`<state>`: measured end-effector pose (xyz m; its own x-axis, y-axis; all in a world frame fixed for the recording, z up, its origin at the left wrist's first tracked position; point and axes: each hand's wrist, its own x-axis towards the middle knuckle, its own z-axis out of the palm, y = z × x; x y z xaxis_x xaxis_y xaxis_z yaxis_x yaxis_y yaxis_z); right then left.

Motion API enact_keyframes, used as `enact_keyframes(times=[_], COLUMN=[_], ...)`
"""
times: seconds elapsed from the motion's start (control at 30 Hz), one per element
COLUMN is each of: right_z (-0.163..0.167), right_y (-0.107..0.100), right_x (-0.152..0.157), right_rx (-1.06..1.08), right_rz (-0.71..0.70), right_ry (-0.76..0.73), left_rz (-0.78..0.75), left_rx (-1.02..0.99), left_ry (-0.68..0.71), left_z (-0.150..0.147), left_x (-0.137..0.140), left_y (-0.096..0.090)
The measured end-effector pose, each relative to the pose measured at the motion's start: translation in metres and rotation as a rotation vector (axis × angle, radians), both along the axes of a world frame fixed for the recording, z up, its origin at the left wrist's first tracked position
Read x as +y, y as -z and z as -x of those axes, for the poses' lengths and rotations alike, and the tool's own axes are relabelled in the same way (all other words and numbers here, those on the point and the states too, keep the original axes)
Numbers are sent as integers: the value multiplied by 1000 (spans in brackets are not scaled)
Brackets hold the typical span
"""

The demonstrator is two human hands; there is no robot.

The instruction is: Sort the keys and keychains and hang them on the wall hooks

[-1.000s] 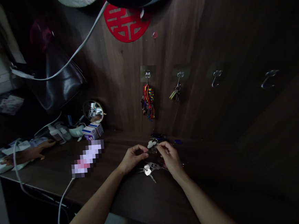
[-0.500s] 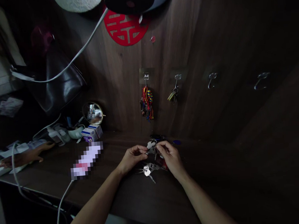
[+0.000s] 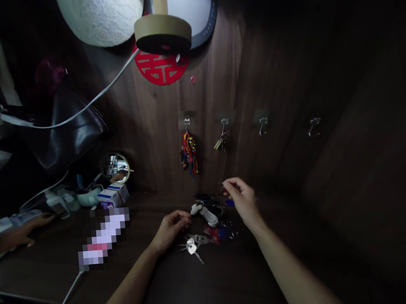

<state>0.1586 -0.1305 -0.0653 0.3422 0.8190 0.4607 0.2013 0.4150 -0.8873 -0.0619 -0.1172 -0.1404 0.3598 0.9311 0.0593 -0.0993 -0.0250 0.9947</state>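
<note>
Left hand [image 3: 171, 228]: fingers curled, tips just beside a pale lobed piece [image 3: 195, 209]; whether they close on anything, we cannot tell. Right hand [image 3: 245, 202]: above the table [image 3: 179, 292], near a blue piece [image 3: 229, 203], fingers bent inward; whether the tips meet, we cannot tell. On the table between the hands, we list one silvery oblong fob [image 3: 209, 216]. Nearer us: silver keys [image 3: 191, 246], fanned out, with a red tag [image 3: 214, 235] just beside them. On wall hooks: multicoloured cords [image 3: 189, 148]; one small key bunch [image 3: 220, 143].
</note>
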Motion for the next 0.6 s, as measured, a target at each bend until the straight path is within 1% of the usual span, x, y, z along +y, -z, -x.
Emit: enact_keyframes(times=[0.2,0.27,0.37,0.47,0.6], right_z=[-22,-25,-26,-25,-26], right_y=[-56,-76,-102,-117,-121], right_x=[29,38,50,61,76], right_rx=[-46,-58,-93,-122,-128], right_rz=[-123,-180,-227,-270,-276], right_ry=[99,140,156,145,116], left_rz=[-7,-6,-10,-7,9], left_rx=[5,4,3,8,-20], left_ry=[-9,-11,-13,-22,-15], left_z=[-1,-1,-1,-1,-1], left_x=[0,0,0,1,1], left_y=[0,1,1,1,1])
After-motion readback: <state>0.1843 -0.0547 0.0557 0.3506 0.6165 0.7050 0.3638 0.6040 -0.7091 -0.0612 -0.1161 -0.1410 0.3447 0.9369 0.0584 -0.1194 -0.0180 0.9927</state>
